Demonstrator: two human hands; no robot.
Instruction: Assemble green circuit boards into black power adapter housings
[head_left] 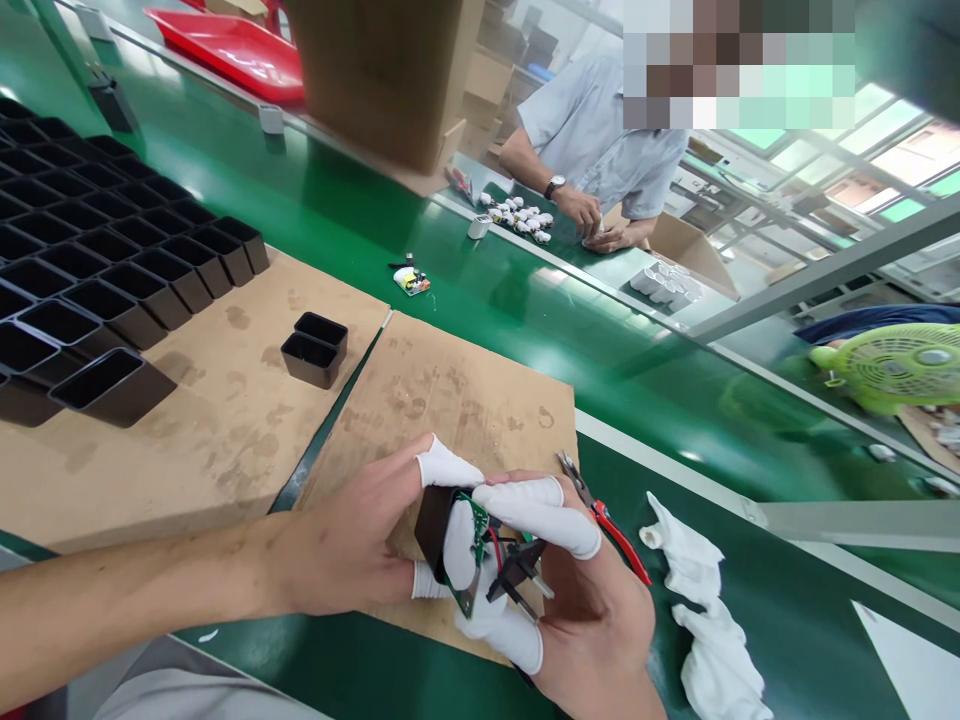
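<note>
My left hand (390,530), with white covers on its fingertips, is closed round a black plastic case (433,530). My right hand (577,580), also in finger covers, grips a green circuit board (478,525) at the mouth of the case. A white pad lies against the board, and a red wire runs from it to a black plug piece (517,568) with two metal pins. Part of the board appears to sit inside the case; how deep, I cannot tell. Red-handled pliers (607,520) lie just beyond my right hand.
Rows of black cases (112,240) fill the left side; two more cases (315,350) stand on the cardboard (442,400). White cloths (705,610) lie at right. A small circuit assembly (411,280) rests on the green belt. Across it, a co-worker (592,150) handles white parts. A green fan (900,362) stands right.
</note>
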